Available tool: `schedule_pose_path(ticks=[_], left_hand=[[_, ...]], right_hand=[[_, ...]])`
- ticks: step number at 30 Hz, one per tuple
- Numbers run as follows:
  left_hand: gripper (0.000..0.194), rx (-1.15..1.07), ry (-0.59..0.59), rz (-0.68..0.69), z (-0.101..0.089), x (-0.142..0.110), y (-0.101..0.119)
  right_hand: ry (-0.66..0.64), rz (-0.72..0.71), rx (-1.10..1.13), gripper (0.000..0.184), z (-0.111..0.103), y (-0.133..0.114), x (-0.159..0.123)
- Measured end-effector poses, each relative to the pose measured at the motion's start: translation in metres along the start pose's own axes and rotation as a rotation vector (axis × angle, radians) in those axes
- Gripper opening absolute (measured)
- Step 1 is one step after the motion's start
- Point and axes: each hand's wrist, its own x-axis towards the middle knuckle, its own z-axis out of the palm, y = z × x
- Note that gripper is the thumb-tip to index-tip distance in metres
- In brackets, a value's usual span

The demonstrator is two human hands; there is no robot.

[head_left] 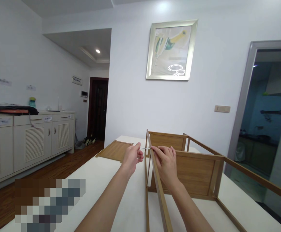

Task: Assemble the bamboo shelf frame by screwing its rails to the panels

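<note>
My left hand [132, 157] is closed, pinching a thin metal rod [144, 148] that looks like a hex key. The rod points right, and its far end meets the upper rail of a brown wooden shelf frame [160, 193]. On the other side of that rail, my right hand [165, 161] has its fingers curled over the wood close to the rod's tip. The frame lies on a white table, with wooden panels [195, 174] set between its rails. Whatever the rod's tip engages is too small to make out.
A loose wooden panel [113, 150] lies flat on the white table [101, 193], left of the frame. Long rails [256, 175] reach out to the right. Beyond are a white cabinet [37, 135], a wall with a framed picture [171, 50] and a doorway at right.
</note>
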Motion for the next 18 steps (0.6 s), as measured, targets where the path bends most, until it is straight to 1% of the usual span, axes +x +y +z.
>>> schedule_pose_path(ticks=[2, 3, 8, 14, 18], left_hand=[[0.033, -0.004, -0.023, -0.068, 0.0006, -0.0008, 0.0009], [0.034, -0.009, -0.029, -0.078, 0.0011, -0.0011, 0.0012], [0.032, -0.015, -0.013, -0.018, 0.0032, -0.0021, 0.0016], [0.031, 0.014, -0.011, -0.015, 0.002, -0.0016, 0.0013], [0.028, 0.029, -0.008, 0.011, 0.0036, -0.0028, 0.0019]], right_hand=[[0.005, -0.005, -0.002, 0.028, 0.0003, 0.0001, -0.0001], [0.007, -0.007, -0.003, 0.028, 0.0004, 0.0001, -0.0003], [0.01, -0.008, -0.004, 0.027, 0.0004, -0.0005, -0.0009], [0.007, -0.002, -0.004, 0.028, -0.0004, -0.0011, 0.0], [0.005, 0.0, -0.002, 0.028, -0.0005, -0.0012, 0.0001]])
